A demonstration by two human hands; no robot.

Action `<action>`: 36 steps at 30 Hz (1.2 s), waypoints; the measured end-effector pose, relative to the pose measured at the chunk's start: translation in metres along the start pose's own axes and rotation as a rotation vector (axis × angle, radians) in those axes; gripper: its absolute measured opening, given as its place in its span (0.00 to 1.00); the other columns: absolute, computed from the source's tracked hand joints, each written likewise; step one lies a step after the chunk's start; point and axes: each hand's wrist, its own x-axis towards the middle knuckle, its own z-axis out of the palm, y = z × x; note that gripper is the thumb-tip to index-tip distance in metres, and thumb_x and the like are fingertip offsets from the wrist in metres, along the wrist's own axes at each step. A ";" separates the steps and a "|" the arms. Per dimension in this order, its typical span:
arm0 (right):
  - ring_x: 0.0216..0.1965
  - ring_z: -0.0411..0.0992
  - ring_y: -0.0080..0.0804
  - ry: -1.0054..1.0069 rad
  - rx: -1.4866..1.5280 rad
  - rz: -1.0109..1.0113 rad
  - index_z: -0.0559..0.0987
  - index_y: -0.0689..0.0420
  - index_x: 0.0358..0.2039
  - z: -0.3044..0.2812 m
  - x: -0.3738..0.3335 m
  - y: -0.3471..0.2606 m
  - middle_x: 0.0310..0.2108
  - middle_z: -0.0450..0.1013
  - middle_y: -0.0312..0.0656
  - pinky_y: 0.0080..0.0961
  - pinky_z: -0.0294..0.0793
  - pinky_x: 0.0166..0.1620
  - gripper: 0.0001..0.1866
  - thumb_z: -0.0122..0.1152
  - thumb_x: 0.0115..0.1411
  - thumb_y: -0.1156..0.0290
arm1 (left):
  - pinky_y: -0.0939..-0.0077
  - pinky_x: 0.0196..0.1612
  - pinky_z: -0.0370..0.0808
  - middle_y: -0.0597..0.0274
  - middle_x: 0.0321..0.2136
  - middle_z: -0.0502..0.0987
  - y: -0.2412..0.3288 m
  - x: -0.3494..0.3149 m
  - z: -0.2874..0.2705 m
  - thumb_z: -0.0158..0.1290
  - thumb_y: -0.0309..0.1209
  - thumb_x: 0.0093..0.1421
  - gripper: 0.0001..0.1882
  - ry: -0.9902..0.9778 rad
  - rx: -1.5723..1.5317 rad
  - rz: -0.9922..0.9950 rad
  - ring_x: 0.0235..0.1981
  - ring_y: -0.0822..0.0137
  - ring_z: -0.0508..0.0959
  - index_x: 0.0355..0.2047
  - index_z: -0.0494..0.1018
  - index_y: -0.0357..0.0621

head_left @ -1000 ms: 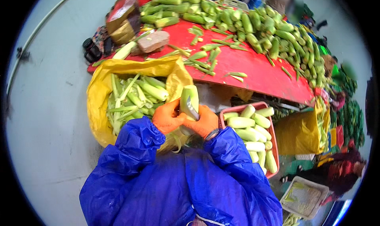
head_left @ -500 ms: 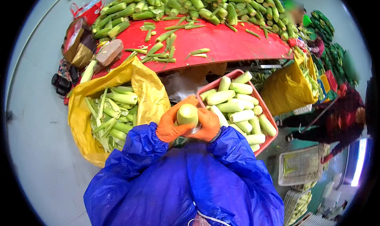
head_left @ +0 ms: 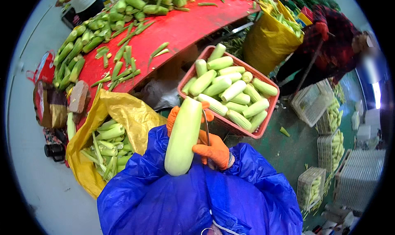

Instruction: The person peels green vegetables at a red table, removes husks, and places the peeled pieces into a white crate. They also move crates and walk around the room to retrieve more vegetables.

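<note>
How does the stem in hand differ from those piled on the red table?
The held stem is pale and smooth; the piled stems look greener and leafier. The held stem tilts in the left hand; the piled stems lie heaped on the red table. Both are elongated.

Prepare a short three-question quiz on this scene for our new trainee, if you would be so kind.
1. Multiple choice: which hand has the thin metal tool?
a) the left hand
b) the right hand
c) neither hand
2. True or false: the red crate stands to the left of the yellow bag nearest the person.
3. Fill in: the big pale green vegetable is held up by a hand in a glove coloured ____.

Key: 1. b. 2. False; the crate is to the right of that bag. 3. Orange; the left hand holds it, partly hidden behind it.
</note>
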 end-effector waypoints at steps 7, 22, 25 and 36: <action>0.20 0.62 0.16 0.174 0.076 -0.028 0.74 0.60 0.48 -0.067 -0.005 -0.009 0.27 0.71 0.33 0.15 0.60 0.20 0.26 0.64 0.53 0.57 | 0.65 0.49 0.72 0.52 0.46 0.72 -0.027 0.018 0.023 0.50 0.46 0.60 0.31 0.162 0.502 -0.216 0.44 0.61 0.74 0.56 0.62 0.37; 0.18 0.66 0.18 0.804 0.073 0.008 0.72 0.63 0.52 -0.240 -0.120 0.121 0.27 0.74 0.39 0.14 0.65 0.19 0.24 0.54 0.62 0.58 | 0.60 0.58 0.64 0.36 0.54 0.65 -0.187 0.252 -0.099 0.55 0.51 0.51 0.46 0.005 2.392 -0.451 0.55 0.45 0.67 0.63 0.51 0.36; 0.16 0.64 0.17 0.901 0.112 0.015 0.72 0.63 0.51 -0.238 -0.137 0.125 0.27 0.74 0.39 0.14 0.63 0.19 0.23 0.53 0.62 0.59 | 0.58 0.60 0.61 0.37 0.57 0.62 -0.171 0.240 -0.139 0.55 0.47 0.53 0.43 -0.197 2.443 0.094 0.59 0.45 0.63 0.62 0.52 0.34; 0.13 0.62 0.20 1.187 0.345 0.319 0.73 0.64 0.49 -0.204 -0.184 0.203 0.24 0.75 0.40 0.16 0.63 0.18 0.22 0.53 0.63 0.59 | 0.58 0.61 0.59 0.37 0.58 0.61 0.092 0.241 -0.296 0.45 0.64 0.54 0.50 0.987 2.206 -0.436 0.59 0.43 0.63 0.62 0.52 0.34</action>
